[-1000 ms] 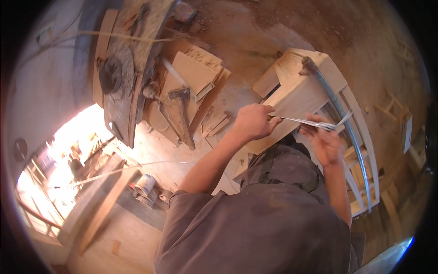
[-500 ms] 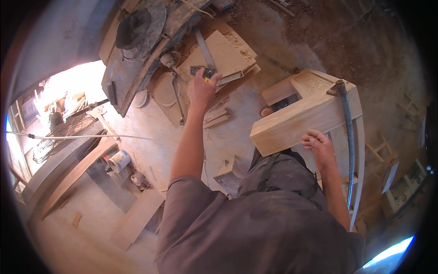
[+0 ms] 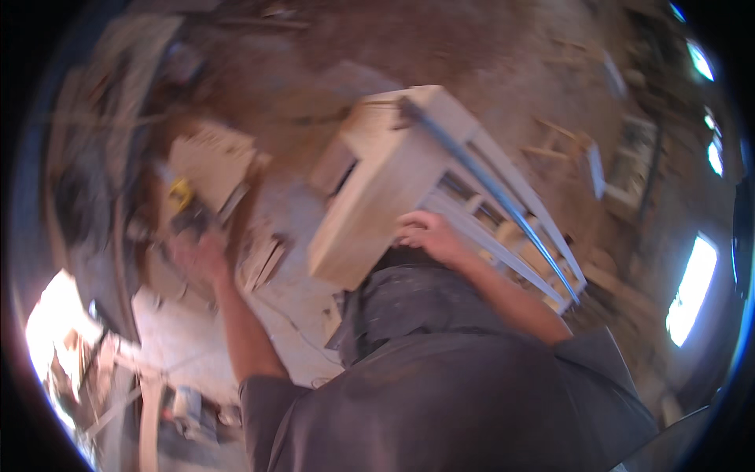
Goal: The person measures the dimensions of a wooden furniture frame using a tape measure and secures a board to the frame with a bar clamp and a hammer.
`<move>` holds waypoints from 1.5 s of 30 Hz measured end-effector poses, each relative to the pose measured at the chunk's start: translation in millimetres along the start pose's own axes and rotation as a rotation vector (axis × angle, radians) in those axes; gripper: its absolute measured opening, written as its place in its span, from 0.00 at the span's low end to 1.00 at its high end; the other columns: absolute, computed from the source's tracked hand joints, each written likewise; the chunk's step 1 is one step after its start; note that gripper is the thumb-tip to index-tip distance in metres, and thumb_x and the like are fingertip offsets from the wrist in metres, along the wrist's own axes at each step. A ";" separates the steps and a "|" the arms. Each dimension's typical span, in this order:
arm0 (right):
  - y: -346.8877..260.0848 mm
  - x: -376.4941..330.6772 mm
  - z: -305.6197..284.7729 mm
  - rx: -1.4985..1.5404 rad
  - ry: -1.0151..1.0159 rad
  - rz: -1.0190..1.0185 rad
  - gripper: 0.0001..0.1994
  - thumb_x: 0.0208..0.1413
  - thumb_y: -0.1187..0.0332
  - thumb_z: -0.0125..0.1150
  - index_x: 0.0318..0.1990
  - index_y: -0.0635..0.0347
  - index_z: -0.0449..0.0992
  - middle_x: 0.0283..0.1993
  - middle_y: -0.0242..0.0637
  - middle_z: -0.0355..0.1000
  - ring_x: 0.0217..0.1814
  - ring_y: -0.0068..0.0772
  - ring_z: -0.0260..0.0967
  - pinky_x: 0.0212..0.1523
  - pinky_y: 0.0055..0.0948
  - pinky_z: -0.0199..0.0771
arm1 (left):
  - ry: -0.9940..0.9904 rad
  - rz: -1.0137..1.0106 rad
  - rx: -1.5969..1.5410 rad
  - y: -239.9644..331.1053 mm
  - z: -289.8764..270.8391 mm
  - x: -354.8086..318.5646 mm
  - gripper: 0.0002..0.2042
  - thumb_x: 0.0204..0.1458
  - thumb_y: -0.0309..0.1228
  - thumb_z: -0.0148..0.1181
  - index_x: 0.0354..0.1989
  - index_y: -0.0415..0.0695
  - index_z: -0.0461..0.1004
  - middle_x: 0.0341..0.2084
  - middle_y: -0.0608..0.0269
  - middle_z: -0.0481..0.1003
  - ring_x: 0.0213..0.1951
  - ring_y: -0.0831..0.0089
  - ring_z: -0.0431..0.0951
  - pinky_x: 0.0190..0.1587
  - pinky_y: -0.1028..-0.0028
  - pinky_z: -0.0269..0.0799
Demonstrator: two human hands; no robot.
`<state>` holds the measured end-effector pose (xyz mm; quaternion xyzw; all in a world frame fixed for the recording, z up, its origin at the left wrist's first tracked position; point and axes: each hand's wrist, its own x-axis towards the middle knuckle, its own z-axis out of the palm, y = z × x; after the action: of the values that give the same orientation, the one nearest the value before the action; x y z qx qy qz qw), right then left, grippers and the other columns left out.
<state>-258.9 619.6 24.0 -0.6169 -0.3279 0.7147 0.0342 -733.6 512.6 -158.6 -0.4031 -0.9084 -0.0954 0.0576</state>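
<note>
Nearest, the right hand (image 3: 431, 237) hangs over the lap at the edge of the frame (image 3: 368, 193), fingers half curled; nothing shows in it, and I cannot tell if it touches the wood. The frame slants just beyond the knees. It looks pale and bare, its broad flat side turned up, its rails and open gaps running down to the right; a dark gap shows on its left side. The clamp (image 3: 502, 200), a grey bar with a dark end, lies slantwise along it.

To the left, the left hand (image 3: 203, 258) reaches out to a dark tool (image 3: 193, 220); blur hides whether the fingers close on it. A second ago both hands had a thin strip drawn out over the frame; now neither shows it, so the strip work seems to be broken off and the left hand turned to tools.

Farther on, a yellow thing (image 3: 181, 193) sits by the boards (image 3: 208, 161).
</note>
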 end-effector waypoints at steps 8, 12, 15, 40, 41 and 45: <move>28.7 6.2 -6.3 -0.026 0.016 -0.083 0.18 0.55 0.70 0.57 0.52 0.70 0.74 0.43 0.44 0.78 0.44 0.31 0.76 0.46 0.30 0.74 | -0.460 -0.133 0.073 52.6 -73.2 18.6 0.31 0.41 0.28 0.56 0.60 0.37 0.66 0.43 0.41 0.76 0.45 0.45 0.76 0.50 0.56 0.70; 17.5 -4.2 -5.2 -0.290 -0.032 -0.247 0.19 0.54 0.70 0.54 0.53 0.67 0.74 0.46 0.48 0.78 0.49 0.40 0.76 0.52 0.36 0.72 | -0.600 -0.577 -0.387 4.3 -73.2 44.8 0.13 0.38 0.26 0.57 0.34 0.35 0.76 0.19 0.59 0.74 0.21 0.68 0.73 0.24 0.68 0.67; -4.2 -19.1 -6.3 -0.465 -0.119 -0.366 0.19 0.54 0.71 0.54 0.54 0.65 0.73 0.50 0.51 0.75 0.53 0.46 0.73 0.56 0.39 0.70 | -0.565 -0.868 -0.619 25.3 -95.5 30.0 0.06 0.40 0.25 0.57 0.15 0.39 0.72 0.15 0.63 0.71 0.19 0.72 0.71 0.22 0.70 0.64; -276.6 20.0 -133.0 -1.380 0.245 -0.320 0.17 0.47 0.69 0.65 0.43 0.68 0.73 0.34 0.51 0.75 0.36 0.48 0.74 0.37 0.42 0.73 | -0.571 0.266 -0.596 348.6 -102.3 -101.4 0.18 0.54 0.40 0.58 0.47 0.38 0.71 0.46 0.54 0.75 0.48 0.56 0.74 0.47 0.59 0.68; -279.3 33.1 -136.8 -1.532 0.206 -0.383 0.16 0.47 0.69 0.65 0.42 0.68 0.73 0.35 0.52 0.75 0.37 0.51 0.75 0.36 0.43 0.73 | -0.578 0.278 -0.606 347.5 -102.7 -102.2 0.18 0.54 0.40 0.59 0.46 0.39 0.72 0.46 0.54 0.75 0.48 0.56 0.74 0.47 0.59 0.69; -306.2 71.4 -100.7 -1.955 0.106 0.041 0.13 0.46 0.76 0.56 0.41 0.66 0.76 0.40 0.53 0.77 0.43 0.56 0.75 0.40 0.48 0.75 | -0.468 0.305 -0.592 345.5 -89.5 -100.4 0.18 0.51 0.41 0.61 0.43 0.40 0.72 0.45 0.54 0.75 0.47 0.57 0.74 0.44 0.60 0.69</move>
<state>-293.7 934.5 116.7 -0.4103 -0.7627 0.1000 -0.4898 -407.2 647.4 -45.7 -0.5433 -0.7599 -0.2491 -0.2557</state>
